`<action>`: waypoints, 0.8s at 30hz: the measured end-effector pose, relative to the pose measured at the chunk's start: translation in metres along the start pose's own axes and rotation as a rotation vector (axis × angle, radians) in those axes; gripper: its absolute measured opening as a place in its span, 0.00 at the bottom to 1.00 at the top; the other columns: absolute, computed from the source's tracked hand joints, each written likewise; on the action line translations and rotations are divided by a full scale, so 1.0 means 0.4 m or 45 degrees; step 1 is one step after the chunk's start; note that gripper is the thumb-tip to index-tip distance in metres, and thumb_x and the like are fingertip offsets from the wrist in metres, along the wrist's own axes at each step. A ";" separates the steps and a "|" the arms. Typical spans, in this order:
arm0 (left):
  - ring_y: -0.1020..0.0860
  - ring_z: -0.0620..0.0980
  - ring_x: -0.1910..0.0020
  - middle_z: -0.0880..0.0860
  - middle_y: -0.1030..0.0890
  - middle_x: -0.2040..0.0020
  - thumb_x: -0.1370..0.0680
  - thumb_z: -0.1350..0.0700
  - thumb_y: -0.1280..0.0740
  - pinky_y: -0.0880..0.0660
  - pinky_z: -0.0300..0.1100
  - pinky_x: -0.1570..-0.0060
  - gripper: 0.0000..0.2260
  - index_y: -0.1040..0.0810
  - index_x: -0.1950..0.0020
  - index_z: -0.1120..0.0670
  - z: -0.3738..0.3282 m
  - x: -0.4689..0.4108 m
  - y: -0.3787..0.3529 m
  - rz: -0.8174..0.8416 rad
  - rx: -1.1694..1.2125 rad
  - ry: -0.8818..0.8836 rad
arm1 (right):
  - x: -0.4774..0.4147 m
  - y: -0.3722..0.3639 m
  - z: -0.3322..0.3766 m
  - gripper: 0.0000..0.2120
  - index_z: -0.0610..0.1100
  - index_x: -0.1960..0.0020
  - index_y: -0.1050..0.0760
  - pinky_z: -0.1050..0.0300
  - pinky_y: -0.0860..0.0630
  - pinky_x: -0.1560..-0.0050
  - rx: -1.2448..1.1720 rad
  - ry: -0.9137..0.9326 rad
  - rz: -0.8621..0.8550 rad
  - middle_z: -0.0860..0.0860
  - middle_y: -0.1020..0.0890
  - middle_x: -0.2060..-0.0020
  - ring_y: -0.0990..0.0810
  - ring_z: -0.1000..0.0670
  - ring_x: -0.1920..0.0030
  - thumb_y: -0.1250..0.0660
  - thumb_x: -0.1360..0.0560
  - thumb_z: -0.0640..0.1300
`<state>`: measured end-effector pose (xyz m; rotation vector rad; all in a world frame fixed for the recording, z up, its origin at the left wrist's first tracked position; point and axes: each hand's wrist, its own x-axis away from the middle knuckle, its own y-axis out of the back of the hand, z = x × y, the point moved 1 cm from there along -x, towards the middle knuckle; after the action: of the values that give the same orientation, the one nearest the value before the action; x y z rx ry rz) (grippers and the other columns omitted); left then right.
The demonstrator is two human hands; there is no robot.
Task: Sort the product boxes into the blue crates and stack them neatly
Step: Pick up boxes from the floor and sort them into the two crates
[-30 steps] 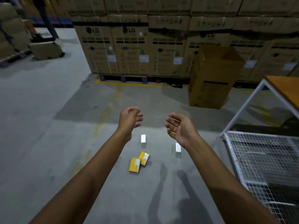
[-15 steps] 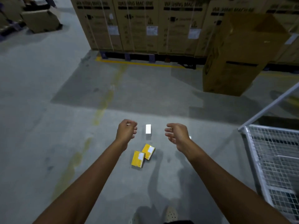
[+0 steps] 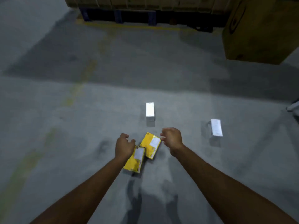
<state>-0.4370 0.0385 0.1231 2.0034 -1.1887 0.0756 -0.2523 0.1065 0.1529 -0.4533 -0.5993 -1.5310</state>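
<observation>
Two yellow product boxes lie on the concrete floor, touching: the nearer yellow box [image 3: 135, 160] and the farther yellow box [image 3: 151, 145]. One white box [image 3: 150, 111] lies just beyond them, and a second white box [image 3: 216, 127] sits off to the right. My left hand [image 3: 123, 147] hovers over the left edge of the nearer yellow box, its fingers loosely curled and holding nothing. Just right of the farther yellow box, my right hand [image 3: 172, 139] hangs in the same loose curl, also holding nothing. No blue crate is in view.
A large brown carton [image 3: 258, 33] stands at the far right. A dark pallet [image 3: 145, 15] under stacked cartons runs along the back, with a yellow floor line before it. A bit of metal frame [image 3: 293, 107] shows at the right edge.
The view has tilted down and come closer to the floor. Both hands have lowered toward the two yellow boxes. The second white box is now uncovered on the right.
</observation>
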 end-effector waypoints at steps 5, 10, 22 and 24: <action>0.38 0.68 0.28 0.65 0.38 0.29 0.37 0.38 0.22 0.35 0.57 0.33 0.54 0.49 0.22 0.55 0.196 -0.145 -0.215 0.269 -0.470 0.112 | -0.264 -0.059 -0.221 0.07 0.49 0.74 0.28 0.60 0.37 0.69 0.179 0.075 -0.007 0.55 0.30 0.74 0.30 0.48 0.67 0.34 0.39 0.44; 0.41 0.70 0.28 0.70 0.45 0.27 0.47 0.35 0.19 0.38 0.61 0.30 0.71 0.66 0.22 0.51 0.323 -0.253 -0.323 0.337 -0.749 0.138 | -0.418 -0.095 -0.355 0.29 0.42 0.37 0.25 0.51 0.26 0.50 0.394 0.030 -0.010 0.44 0.22 0.46 0.22 0.42 0.45 0.26 0.37 0.47; 0.28 0.57 0.34 0.53 0.27 0.38 0.53 0.21 0.29 0.31 0.51 0.35 0.58 0.36 0.30 0.48 0.232 -0.397 -0.311 0.230 -0.275 -0.153 | -0.510 -0.128 -0.420 0.40 0.42 0.24 0.42 0.49 0.26 0.37 0.667 0.114 0.006 0.41 0.23 0.35 0.24 0.41 0.35 0.28 0.32 0.37; 0.33 0.57 0.32 0.52 0.31 0.37 0.47 0.26 0.25 0.33 0.48 0.36 0.57 0.43 0.25 0.45 0.229 -0.382 -0.323 0.312 -0.411 -0.228 | -0.527 -0.133 -0.406 0.37 0.44 0.24 0.39 0.51 0.27 0.37 0.671 0.175 0.026 0.42 0.21 0.37 0.23 0.42 0.36 0.31 0.31 0.37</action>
<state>-0.4533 0.1207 -0.0802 1.6034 -1.4556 -0.1670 -0.2813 0.1706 -0.1092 0.0480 -0.8524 -1.3066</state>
